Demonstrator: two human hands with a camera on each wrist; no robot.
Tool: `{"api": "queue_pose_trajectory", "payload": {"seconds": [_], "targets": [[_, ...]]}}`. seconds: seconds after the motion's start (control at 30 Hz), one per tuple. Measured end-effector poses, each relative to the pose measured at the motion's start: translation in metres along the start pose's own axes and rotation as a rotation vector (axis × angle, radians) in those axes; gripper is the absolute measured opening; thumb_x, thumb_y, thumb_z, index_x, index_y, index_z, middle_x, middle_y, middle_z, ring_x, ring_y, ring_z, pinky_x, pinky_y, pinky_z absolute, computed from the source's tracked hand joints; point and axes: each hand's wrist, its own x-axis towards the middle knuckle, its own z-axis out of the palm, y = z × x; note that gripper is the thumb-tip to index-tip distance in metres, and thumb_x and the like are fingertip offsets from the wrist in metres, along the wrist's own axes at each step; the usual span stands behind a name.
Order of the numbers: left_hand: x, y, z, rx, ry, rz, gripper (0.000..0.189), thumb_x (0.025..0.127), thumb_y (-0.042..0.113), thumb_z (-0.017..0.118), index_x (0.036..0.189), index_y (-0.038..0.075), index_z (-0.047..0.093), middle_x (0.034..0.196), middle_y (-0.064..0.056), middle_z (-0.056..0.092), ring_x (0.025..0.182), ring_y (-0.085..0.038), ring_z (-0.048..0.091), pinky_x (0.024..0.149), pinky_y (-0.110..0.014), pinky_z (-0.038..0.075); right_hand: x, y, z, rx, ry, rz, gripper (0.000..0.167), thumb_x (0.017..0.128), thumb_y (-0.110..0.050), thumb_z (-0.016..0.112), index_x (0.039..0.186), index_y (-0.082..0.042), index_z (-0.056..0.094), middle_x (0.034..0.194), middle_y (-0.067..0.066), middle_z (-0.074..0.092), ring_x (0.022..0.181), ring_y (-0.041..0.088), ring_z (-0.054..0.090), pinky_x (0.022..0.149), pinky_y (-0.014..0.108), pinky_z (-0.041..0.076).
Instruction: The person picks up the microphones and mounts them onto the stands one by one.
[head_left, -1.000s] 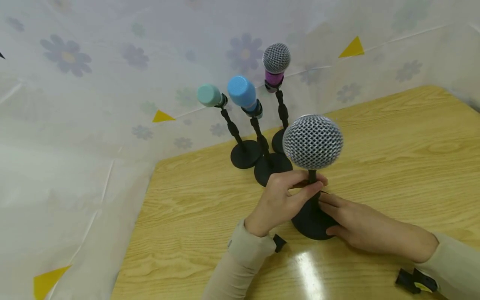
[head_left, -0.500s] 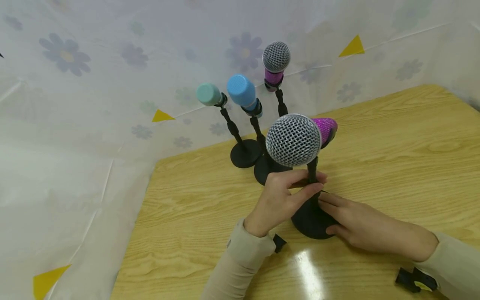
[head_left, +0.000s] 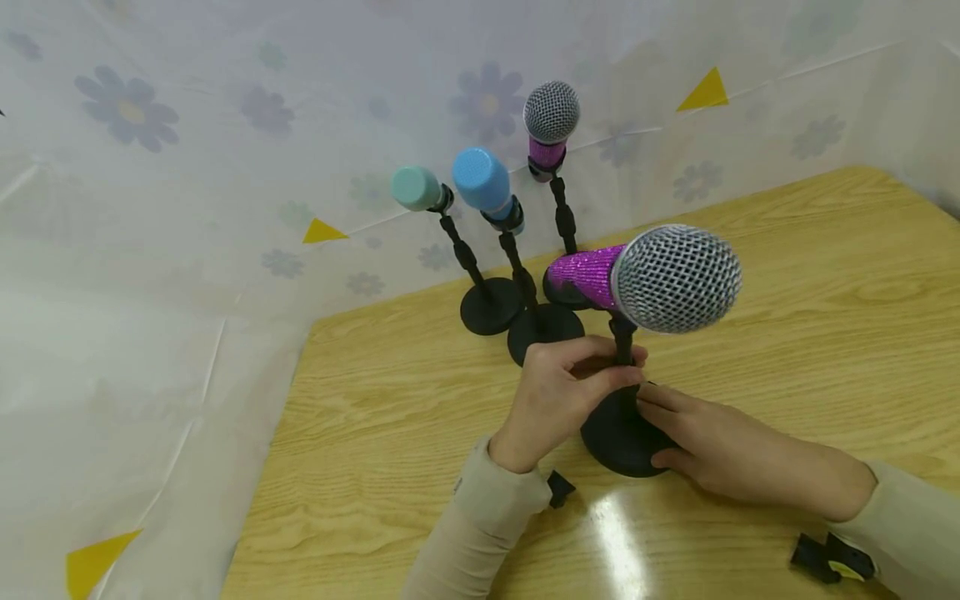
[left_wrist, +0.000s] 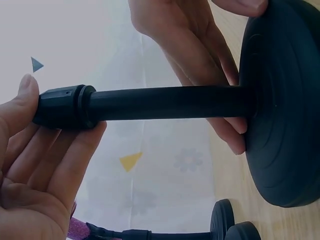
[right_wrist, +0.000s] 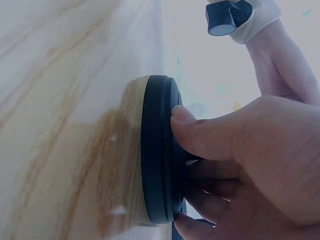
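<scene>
A purple glittery microphone [head_left: 588, 275] with a silver mesh head tops a black desktop microphone stand [head_left: 624, 446]. Its mesh head points right in the head view. My left hand [head_left: 551, 396] grips the stand's collar [left_wrist: 65, 106] between thumb and fingers, below the microphone. Low on the same stand is my right hand [head_left: 705, 446], its thumb and fingers holding the round base [right_wrist: 159, 150] around the foot of the pole. In the right wrist view, the thumb lies on the base's upper face. The base sits on the table; the microphone is outside both wrist views.
Behind stand several more microphones on black stands: a mint-capped one [head_left: 415, 188], a blue-capped one [head_left: 482, 179] and a purple one [head_left: 551, 112]. The wooden table [head_left: 375, 433] meets a flowered sheet [head_left: 225, 167] at the back. Black wrist devices [head_left: 832, 560] are near both sleeves.
The microphone has swung around atop the stand: its head faced me, then pointed left, and now points right. Both hands have stayed nearly in place, the left shifting slightly.
</scene>
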Motion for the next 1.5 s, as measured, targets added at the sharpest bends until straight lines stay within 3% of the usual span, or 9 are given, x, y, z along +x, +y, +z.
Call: {"api": "queue_pose_trajectory", "payload": {"seconds": [0.3, 0.57, 0.97, 1.3, 1.5], "targets": [[0.002, 0.003, -0.001, 0.115, -0.045, -0.02, 0.021, 0.095, 0.009, 0.069, 0.113, 0.001, 0.074, 0.111, -0.011, 0.077, 0.102, -0.007, 0.074, 0.087, -0.02, 0.06, 0.0, -0.001, -0.001, -0.018, 0.01, 0.001, 0.056, 0.091, -0.023, 0.075, 0.135, 0.006, 0.058, 0.148, 0.025, 0.05, 0.127, 0.042, 0.06, 0.098, 0.053, 0.054], [0.002, 0.002, -0.002, 0.184, -0.073, 0.056, 0.019, 0.096, 0.008, 0.067, 0.112, 0.0, 0.074, 0.11, -0.012, 0.077, 0.102, -0.009, 0.074, 0.087, -0.019, 0.059, 0.0, -0.002, -0.001, -0.004, 0.004, -0.001, 0.057, 0.091, -0.024, 0.075, 0.135, 0.007, 0.058, 0.147, 0.027, 0.05, 0.127, 0.043, 0.059, 0.099, 0.055, 0.053], [-0.001, 0.0, -0.005, 0.209, -0.064, 0.041, 0.021, 0.096, 0.01, 0.069, 0.113, -0.001, 0.073, 0.11, -0.013, 0.077, 0.101, -0.016, 0.075, 0.086, -0.015, 0.058, 0.001, -0.003, -0.002, 0.001, 0.013, 0.003, 0.058, 0.091, -0.023, 0.075, 0.136, 0.007, 0.057, 0.148, 0.027, 0.049, 0.13, 0.043, 0.056, 0.101, 0.056, 0.051], [0.005, -0.006, -0.008, 0.151, -0.145, -0.022, 0.017, 0.096, 0.004, 0.066, 0.109, -0.004, 0.072, 0.105, -0.018, 0.076, 0.09, -0.016, 0.071, 0.083, -0.015, 0.058, -0.002, -0.001, -0.002, -0.008, 0.014, -0.014, 0.058, 0.091, -0.025, 0.075, 0.135, 0.008, 0.057, 0.147, 0.029, 0.048, 0.129, 0.045, 0.057, 0.099, 0.055, 0.053], [0.008, -0.009, -0.008, 0.012, -0.213, -0.088, 0.022, 0.099, 0.004, 0.06, 0.117, -0.005, 0.069, 0.114, -0.021, 0.073, 0.106, -0.019, 0.07, 0.093, -0.021, 0.057, -0.003, 0.001, -0.002, -0.004, 0.001, -0.007, 0.058, 0.091, -0.025, 0.074, 0.135, 0.007, 0.058, 0.147, 0.029, 0.048, 0.128, 0.044, 0.058, 0.098, 0.055, 0.054]]}}
